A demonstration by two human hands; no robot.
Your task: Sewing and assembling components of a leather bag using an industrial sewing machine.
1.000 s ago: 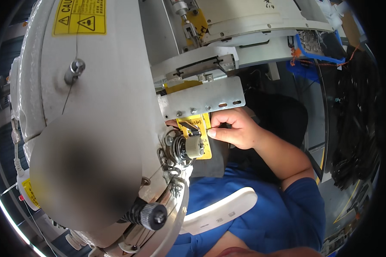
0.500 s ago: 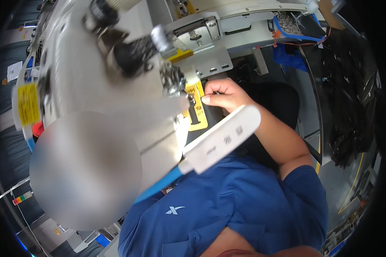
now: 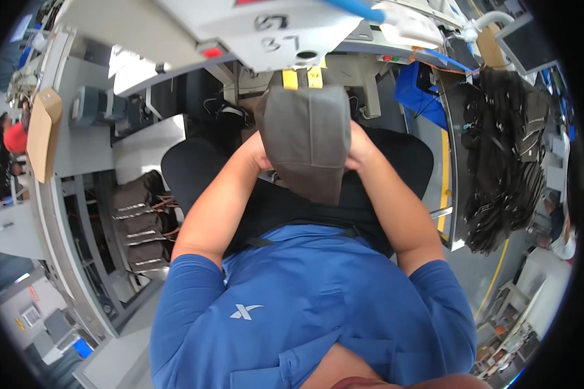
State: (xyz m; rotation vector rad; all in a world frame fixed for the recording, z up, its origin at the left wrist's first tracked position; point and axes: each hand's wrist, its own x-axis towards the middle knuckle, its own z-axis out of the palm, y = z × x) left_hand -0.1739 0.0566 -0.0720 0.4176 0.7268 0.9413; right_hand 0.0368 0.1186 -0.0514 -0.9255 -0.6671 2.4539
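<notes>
A dark grey sewn fabric piece (image 3: 308, 129) with visible seams hangs in front of my lap, its lower corner tapering to a point. On its left edge is my left hand (image 3: 261, 153); my right hand (image 3: 359, 148) grips the opposite edge. The cloth hides most fingers of both hands, but they look closed round its sides. Just beyond the fabric's top edge stands the white sewing machine head (image 3: 272, 35), with yellow tabs (image 3: 290, 80) below it. Whether the cloth touches the machine I cannot tell.
On the right, a pile of black fabric pieces (image 3: 503, 155) covers a side table, near a blue bin (image 3: 422, 94). Stacked dark pieces (image 3: 139, 223) lie low on the left beside a grey metal frame (image 3: 78, 188). A monitor (image 3: 529, 42) stands at the far right.
The view has swung away from close over the machine. My right hand has left the yellow plate, and both hands now hold the fabric piece over my lap. My left hand was hidden before.
</notes>
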